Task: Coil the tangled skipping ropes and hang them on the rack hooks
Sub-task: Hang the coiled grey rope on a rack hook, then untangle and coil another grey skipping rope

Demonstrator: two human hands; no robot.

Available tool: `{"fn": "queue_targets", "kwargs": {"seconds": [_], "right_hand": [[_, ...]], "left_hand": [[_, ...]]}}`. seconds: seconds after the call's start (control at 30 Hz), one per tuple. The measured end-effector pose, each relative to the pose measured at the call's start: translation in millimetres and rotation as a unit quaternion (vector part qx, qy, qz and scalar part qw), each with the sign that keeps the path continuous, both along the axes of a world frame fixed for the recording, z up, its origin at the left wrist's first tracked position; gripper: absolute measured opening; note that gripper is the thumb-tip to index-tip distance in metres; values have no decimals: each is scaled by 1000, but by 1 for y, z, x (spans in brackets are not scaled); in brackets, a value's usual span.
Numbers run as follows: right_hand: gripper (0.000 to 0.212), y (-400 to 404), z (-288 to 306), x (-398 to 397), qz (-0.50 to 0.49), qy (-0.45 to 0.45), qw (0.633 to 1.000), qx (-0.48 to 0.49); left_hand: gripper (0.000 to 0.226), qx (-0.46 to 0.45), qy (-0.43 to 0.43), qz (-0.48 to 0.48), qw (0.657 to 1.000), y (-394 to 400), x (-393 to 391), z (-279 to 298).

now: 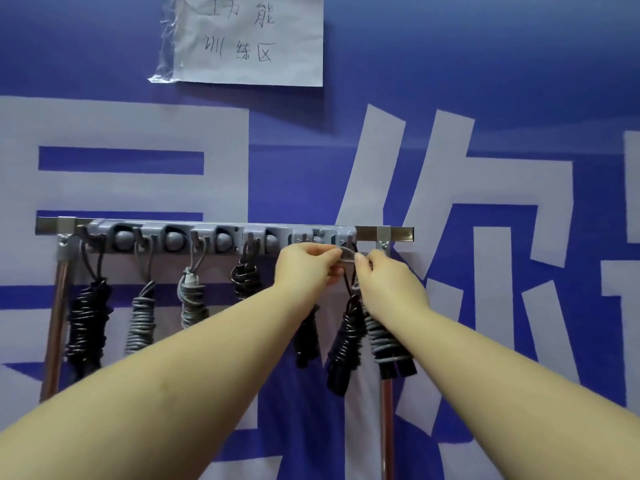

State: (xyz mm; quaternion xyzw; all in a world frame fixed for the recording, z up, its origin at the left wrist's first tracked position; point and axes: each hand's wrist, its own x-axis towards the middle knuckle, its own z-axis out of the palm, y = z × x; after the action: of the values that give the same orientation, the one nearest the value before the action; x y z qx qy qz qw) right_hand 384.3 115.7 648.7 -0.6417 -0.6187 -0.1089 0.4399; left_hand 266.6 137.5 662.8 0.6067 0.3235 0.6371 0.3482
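A grey hook rack (207,237) runs along a metal rail on the blue wall. Both hands are at its right end. My left hand (308,263) and my right hand (384,278) each pinch the grey loop (347,255) of a coiled grey rope (382,337) with black handles, just below the rightmost hook. A coiled black rope (346,341) hangs beside it. Another black coil (306,341) shows partly behind my left forearm.
Further left on the rack hang a black coil (86,323), two grey coils (141,320) (192,299) and a small black coil (246,278). Copper poles (55,323) (387,427) stand under the rail ends. A paper sign (249,39) is taped above.
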Motion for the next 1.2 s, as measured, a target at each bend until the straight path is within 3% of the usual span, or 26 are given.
{"fn": "queue_targets", "kwargs": {"seconds": [0.17, 0.47, 0.63, 0.73, 0.83, 0.97, 1.1, 1.2], "right_hand": [[44, 28, 21, 11, -6, -5, 1000, 22], [44, 57, 27, 20, -15, 19, 1000, -12], [43, 55, 13, 19, 17, 62, 996, -63], [45, 46, 8, 15, 42, 98, 991, -76], [48, 33, 2, 10, 22, 61, 993, -101], [67, 7, -9, -2, -14, -49, 992, -115], [78, -29, -22, -23, -6, -210, 971, -114], [83, -58, -35, -44, 22, -269, 953, -136]], "left_hand": [[18, 27, 20, 31, 999, 29, 16, 18], [24, -28, 31, 47, 998, 58, 32, 24], [34, -43, 82, 18, 995, 51, 28, 15], [38, 4, 170, 34, 985, 36, 19, 13], [42, 75, 351, 94, 929, 8, 5, 12], [48, 182, 562, 167, 789, -21, -22, 6], [56, 170, 627, 190, 736, -48, -58, -6], [63, 143, 661, 202, 709, -78, -88, -19]]}}
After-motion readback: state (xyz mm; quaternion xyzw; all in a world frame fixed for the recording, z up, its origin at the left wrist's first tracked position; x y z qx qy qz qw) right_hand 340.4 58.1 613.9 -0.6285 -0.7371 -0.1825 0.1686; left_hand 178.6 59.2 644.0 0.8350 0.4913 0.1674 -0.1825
